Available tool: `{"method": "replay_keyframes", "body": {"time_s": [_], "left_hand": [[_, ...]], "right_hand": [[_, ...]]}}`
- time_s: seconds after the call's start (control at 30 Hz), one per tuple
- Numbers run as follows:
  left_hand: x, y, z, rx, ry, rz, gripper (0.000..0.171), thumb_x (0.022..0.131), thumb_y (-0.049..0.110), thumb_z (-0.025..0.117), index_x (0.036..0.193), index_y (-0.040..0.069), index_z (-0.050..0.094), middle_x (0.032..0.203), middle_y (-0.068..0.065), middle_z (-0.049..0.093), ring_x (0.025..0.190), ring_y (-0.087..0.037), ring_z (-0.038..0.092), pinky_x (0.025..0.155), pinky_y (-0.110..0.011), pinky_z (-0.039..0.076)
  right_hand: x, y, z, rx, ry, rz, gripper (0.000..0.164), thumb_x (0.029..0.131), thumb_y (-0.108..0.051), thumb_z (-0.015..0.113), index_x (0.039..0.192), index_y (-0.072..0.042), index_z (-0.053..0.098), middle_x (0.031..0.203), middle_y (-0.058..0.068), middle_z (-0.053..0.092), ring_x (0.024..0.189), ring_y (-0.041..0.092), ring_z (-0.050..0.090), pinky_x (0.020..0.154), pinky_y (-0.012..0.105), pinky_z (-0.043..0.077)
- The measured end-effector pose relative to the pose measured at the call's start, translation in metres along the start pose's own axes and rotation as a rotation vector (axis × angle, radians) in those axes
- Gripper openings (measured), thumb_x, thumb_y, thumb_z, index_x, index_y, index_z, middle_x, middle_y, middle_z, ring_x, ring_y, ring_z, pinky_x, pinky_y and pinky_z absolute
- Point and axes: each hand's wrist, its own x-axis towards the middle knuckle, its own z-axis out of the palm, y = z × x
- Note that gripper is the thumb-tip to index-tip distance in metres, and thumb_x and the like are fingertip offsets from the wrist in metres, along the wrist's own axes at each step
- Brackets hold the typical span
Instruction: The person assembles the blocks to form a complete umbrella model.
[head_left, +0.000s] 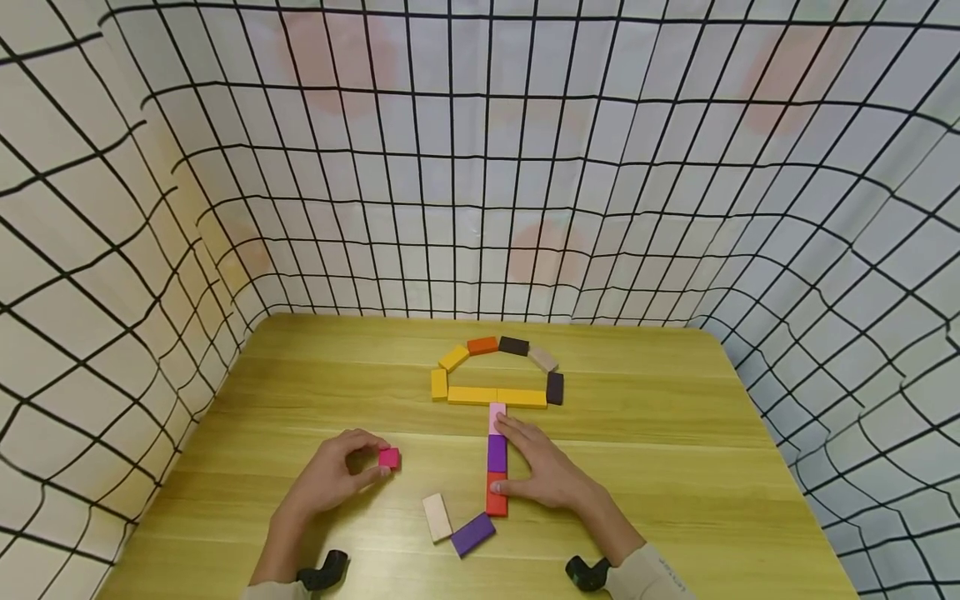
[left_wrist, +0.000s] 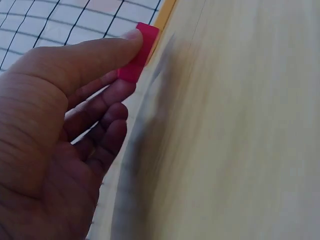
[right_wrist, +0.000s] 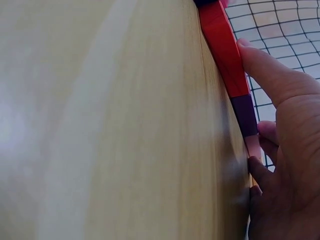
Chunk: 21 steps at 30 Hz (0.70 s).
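My left hand (head_left: 330, 473) pinches a magenta wooden block (head_left: 389, 458) between thumb and fingertips, left of a straight row of blocks. In the left wrist view, the thumb lies on the magenta block's (left_wrist: 146, 47) broad face. My right hand (head_left: 551, 468) rests along the row from its right side, fingers spread. Its thumb touches the red block (head_left: 496, 502) at the near end, and a fingertip is on the light pink block (head_left: 497, 410) at the far end. Between them lies a purple block (head_left: 497, 454). The right wrist view shows the thumb on the red block (right_wrist: 222, 47).
Beyond the row, two yellow blocks (head_left: 472, 396) lie end to end beneath an arch of several blocks, including an orange one (head_left: 483, 345) and a black one (head_left: 513, 346). Nearer lie a loose beige block (head_left: 437, 518) and a purple one (head_left: 473, 534). Black netting (head_left: 480, 175) surrounds the table (head_left: 660, 417).
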Motion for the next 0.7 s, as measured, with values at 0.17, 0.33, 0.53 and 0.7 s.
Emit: {"method": "replay_keyframes", "body": {"time_s": [0.17,0.33,0.53,0.7], "left_hand": [[0.013,0.010,0.010,-0.029,-0.046,0.001,0.027,0.088,0.029,0.084,0.112,0.026,0.076,0.110,0.016,0.071,0.106,-0.009,0.066,0.099,-0.039,0.054],[0.024,0.018,0.024,-0.040,-0.096,0.037,0.025,0.089,0.027,0.083,0.112,0.021,0.076,0.107,0.012,0.072,0.103,-0.010,0.065,0.096,-0.037,0.055],[0.035,0.024,0.038,-0.028,-0.116,0.089,0.026,0.087,0.025,0.085,0.111,0.021,0.077,0.105,0.013,0.072,0.102,-0.010,0.065,0.096,-0.037,0.054],[0.038,0.026,0.043,-0.011,-0.121,0.113,0.029,0.084,0.027,0.087,0.110,0.021,0.077,0.104,0.014,0.072,0.100,-0.008,0.064,0.094,-0.036,0.054]], "right_hand": [[0.000,-0.001,0.000,-0.005,-0.004,-0.001,0.102,0.086,-0.074,0.066,0.166,-0.026,0.023,0.172,-0.006,0.022,0.158,0.030,0.023,0.125,0.057,0.026],[-0.001,-0.002,-0.001,-0.006,-0.003,-0.001,0.103,0.086,-0.073,0.066,0.166,-0.026,0.023,0.172,-0.006,0.022,0.159,0.030,0.022,0.126,0.057,0.025],[-0.001,-0.004,-0.002,0.000,-0.006,0.000,0.102,0.086,-0.072,0.067,0.166,-0.026,0.023,0.172,-0.007,0.020,0.159,0.029,0.021,0.126,0.057,0.025],[-0.001,-0.005,-0.003,0.006,-0.008,0.005,0.101,0.087,-0.071,0.067,0.166,-0.026,0.023,0.172,-0.007,0.020,0.159,0.030,0.020,0.126,0.058,0.024]]}}
